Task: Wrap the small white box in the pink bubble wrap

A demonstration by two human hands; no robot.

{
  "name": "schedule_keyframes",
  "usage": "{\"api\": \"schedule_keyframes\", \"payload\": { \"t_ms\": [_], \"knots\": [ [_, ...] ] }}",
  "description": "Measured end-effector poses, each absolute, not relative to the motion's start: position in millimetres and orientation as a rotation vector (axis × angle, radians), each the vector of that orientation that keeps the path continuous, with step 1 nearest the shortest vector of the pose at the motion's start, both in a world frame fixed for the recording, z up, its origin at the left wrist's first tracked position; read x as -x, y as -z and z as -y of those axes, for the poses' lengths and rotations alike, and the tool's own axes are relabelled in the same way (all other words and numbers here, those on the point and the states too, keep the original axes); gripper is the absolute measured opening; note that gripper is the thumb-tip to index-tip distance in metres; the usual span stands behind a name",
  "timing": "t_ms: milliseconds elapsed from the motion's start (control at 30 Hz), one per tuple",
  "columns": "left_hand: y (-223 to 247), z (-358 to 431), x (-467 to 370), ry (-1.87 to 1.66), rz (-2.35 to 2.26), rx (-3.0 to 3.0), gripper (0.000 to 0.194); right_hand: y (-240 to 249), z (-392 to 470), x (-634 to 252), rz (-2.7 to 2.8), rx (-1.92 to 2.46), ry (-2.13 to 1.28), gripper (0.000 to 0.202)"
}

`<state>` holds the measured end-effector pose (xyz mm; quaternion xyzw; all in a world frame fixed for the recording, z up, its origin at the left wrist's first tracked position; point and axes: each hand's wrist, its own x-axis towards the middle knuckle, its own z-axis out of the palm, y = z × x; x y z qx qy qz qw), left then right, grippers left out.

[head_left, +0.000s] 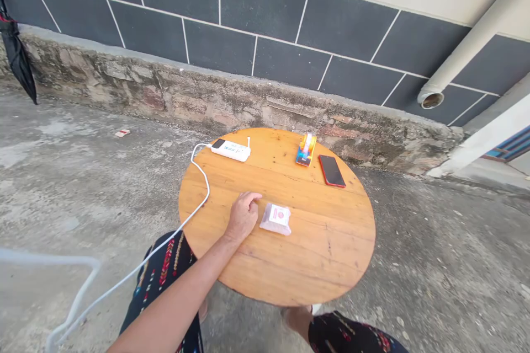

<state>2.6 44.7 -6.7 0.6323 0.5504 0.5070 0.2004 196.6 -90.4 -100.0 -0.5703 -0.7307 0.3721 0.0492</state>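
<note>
My left hand (243, 214) rests on the round wooden table (327, 248), just left of a small packet. Its fingers are loosely bent and partly apart, with nothing in them. The packet (276, 219) is a clear, soft pouch with a pinkish filling and a white label with pink print. It lies flat, a small gap away from my fingertips. My right hand is outside the picture.
A white power-bank-like device (231, 150) sits at the table's back left, its white cable (207, 187) running off the left edge. Toward the back right are a colourful tape dispenser (306, 150) and a red-edged phone (332, 171). Beyond stands a stone-based wall (207, 99).
</note>
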Motion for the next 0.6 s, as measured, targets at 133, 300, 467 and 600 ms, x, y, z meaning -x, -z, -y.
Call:
{"api": "schedule_keyframes", "payload": {
  "t_ms": [133,300,467,600],
  "knots": [
    [5,-43,-3,-1.404,-1.545,-1.753,0.035,86,97,-202,2.145,1.714,-1.111,0.023],
    [3,-44,-1,-1.377,-1.501,-1.717,0.031,43,125,-230,2.051,1.674,-1.009,0.021],
    [-15,-33,10,-1.247,-1.397,-1.712,0.028,-8,134,-262,1.998,1.593,-0.905,0.018],
    [-28,-13,18,-1.040,-1.383,-1.772,0.045,-29,78,-260,1.838,1.614,-0.573,0.043]
  ]
}}
